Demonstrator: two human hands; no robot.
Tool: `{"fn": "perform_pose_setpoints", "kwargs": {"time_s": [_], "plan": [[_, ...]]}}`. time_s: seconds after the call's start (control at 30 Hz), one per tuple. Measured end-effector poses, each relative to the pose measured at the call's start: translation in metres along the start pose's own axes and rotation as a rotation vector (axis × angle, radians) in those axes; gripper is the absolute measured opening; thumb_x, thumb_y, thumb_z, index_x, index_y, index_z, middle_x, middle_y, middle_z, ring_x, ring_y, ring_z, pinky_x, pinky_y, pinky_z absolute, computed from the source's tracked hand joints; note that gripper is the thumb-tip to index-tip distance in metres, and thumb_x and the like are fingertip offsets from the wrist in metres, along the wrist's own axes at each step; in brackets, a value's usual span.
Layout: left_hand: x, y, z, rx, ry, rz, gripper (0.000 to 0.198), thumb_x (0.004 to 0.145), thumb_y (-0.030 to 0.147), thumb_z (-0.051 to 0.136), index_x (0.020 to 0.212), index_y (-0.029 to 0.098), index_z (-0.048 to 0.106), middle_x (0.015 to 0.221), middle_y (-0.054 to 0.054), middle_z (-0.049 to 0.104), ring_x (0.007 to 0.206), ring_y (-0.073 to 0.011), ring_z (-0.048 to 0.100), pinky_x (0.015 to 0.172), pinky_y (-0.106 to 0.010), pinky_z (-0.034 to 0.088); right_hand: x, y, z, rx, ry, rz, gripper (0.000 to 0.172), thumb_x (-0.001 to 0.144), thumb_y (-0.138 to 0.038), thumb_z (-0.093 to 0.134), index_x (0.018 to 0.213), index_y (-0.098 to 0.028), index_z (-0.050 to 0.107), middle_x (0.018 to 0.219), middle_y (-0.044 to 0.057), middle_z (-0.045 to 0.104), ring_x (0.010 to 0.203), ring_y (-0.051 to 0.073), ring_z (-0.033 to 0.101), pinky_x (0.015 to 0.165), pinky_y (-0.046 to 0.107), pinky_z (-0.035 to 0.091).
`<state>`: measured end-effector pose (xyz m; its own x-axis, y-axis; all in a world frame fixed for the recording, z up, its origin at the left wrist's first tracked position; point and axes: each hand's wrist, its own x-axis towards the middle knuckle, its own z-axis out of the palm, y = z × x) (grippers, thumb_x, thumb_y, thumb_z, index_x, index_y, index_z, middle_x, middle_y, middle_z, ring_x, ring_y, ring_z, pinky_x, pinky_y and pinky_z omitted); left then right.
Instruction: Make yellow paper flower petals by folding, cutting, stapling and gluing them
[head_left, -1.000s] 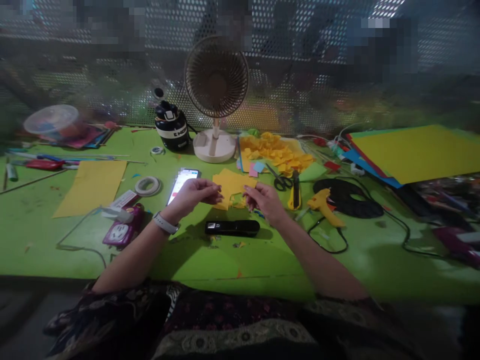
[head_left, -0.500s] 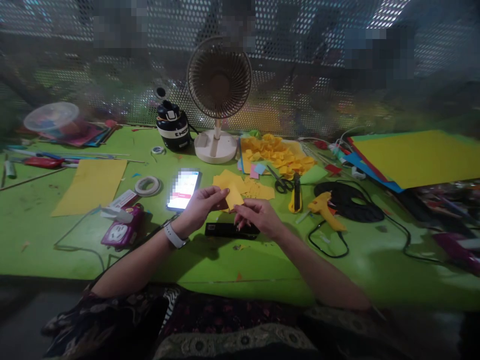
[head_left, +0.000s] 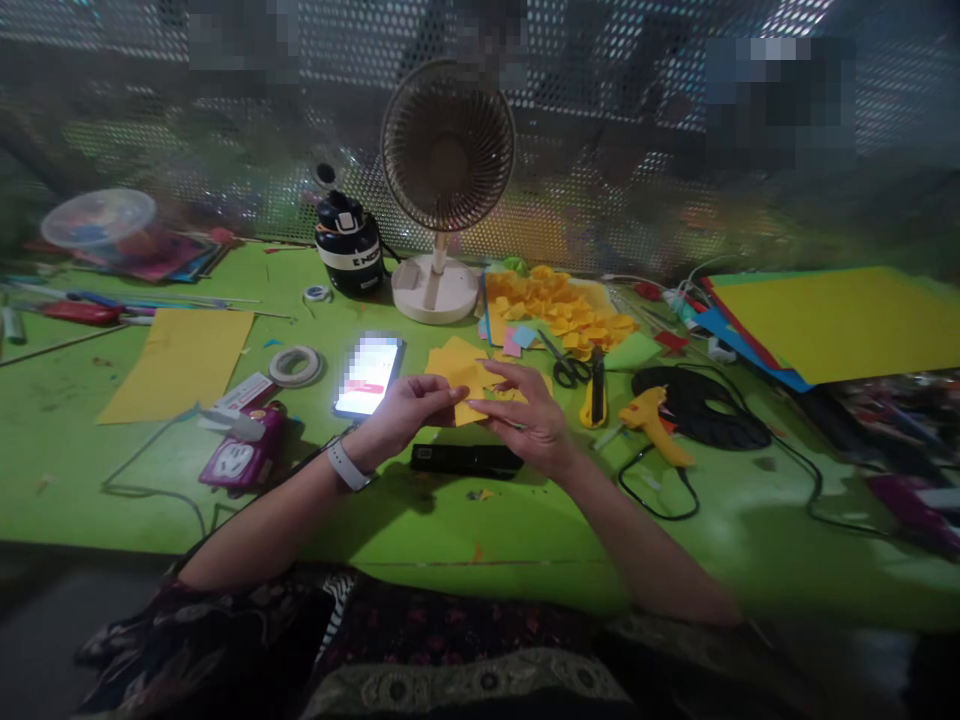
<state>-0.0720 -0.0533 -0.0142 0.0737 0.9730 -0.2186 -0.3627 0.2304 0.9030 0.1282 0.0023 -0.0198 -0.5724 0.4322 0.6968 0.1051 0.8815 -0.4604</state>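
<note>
A small piece of yellow paper (head_left: pixel 469 413) is pinched between the thumb and fingers of my left hand (head_left: pixel 409 410). My right hand (head_left: pixel 538 428) has its fingers apart, with some fingertips at the paper's right edge; whether they press on it I cannot tell. Beyond both hands lie more yellow paper pieces (head_left: pixel 453 355), partly hidden by my fingers. Below the hands, a long black case-like object (head_left: pixel 457 459) rests on the green table (head_left: pixel 420 530). A lit phone (head_left: pixel 369 375) lies just past my left hand.
To the right are scissors (head_left: pixel 568 366), a yellow cutter (head_left: pixel 595 395) and a yellow glue gun (head_left: pixel 654 425) with its cord. A tape roll (head_left: pixel 295 367) and a purple power socket (head_left: pixel 244 455) lie left. A fan (head_left: pixel 435 292) and a bottle (head_left: pixel 349 255) stand behind.
My right hand's fingers have spread and shifted slightly at the paper's edge. The left hand keeps its pinch on the paper. The camera view has shifted slightly.
</note>
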Motion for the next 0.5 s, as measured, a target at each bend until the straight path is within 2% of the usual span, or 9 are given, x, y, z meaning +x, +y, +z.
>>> {"fn": "perform_pose_setpoints", "kwargs": {"time_s": [0.1, 0.2, 0.33, 0.5], "plan": [[0.001, 0.001, -0.001, -0.062, 0.008, -0.01, 0.035, 0.065, 0.037, 0.089, 0.07, 0.012, 0.066, 0.067, 0.0, 0.067, 0.059, -0.0076, 0.064, 0.061, -0.02, 0.055, 0.0, -0.003, -0.001, -0.036, 0.02, 0.06, 0.037, 0.088, -0.021, 0.065, 0.123, -0.033, 0.068, 0.139, 0.008, 0.057, 0.125, 0.027, 0.056, 0.09, 0.044, 0.057], [0.002, 0.002, -0.001, -0.126, 0.018, -0.017, 0.034, 0.066, 0.036, 0.089, 0.075, 0.011, 0.068, 0.075, -0.003, 0.071, 0.066, -0.0099, 0.067, 0.061, -0.02, 0.058, 0.002, -0.006, -0.003, -0.056, 0.046, 0.048, 0.043, 0.087, -0.018, 0.062, 0.129, -0.03, 0.063, 0.136, 0.01, 0.058, 0.126, 0.028, 0.057, 0.099, 0.05, 0.053], [0.001, 0.003, 0.0, -0.17, 0.036, -0.018, 0.036, 0.065, 0.038, 0.09, 0.075, 0.012, 0.068, 0.076, -0.003, 0.072, 0.067, -0.0109, 0.069, 0.059, -0.019, 0.059, 0.004, -0.009, -0.003, -0.062, 0.091, 0.034, 0.036, 0.087, -0.018, 0.061, 0.122, -0.025, 0.064, 0.131, 0.012, 0.062, 0.121, 0.028, 0.06, 0.102, 0.052, 0.05], [0.001, 0.001, 0.0, -0.165, 0.037, -0.006, 0.039, 0.063, 0.042, 0.09, 0.074, 0.013, 0.067, 0.071, 0.0, 0.068, 0.065, -0.0092, 0.066, 0.059, -0.019, 0.06, 0.004, -0.012, -0.003, -0.01, 0.114, 0.135, 0.024, 0.089, -0.023, 0.06, 0.113, -0.025, 0.065, 0.126, 0.011, 0.064, 0.119, 0.026, 0.06, 0.101, 0.051, 0.05]]}}
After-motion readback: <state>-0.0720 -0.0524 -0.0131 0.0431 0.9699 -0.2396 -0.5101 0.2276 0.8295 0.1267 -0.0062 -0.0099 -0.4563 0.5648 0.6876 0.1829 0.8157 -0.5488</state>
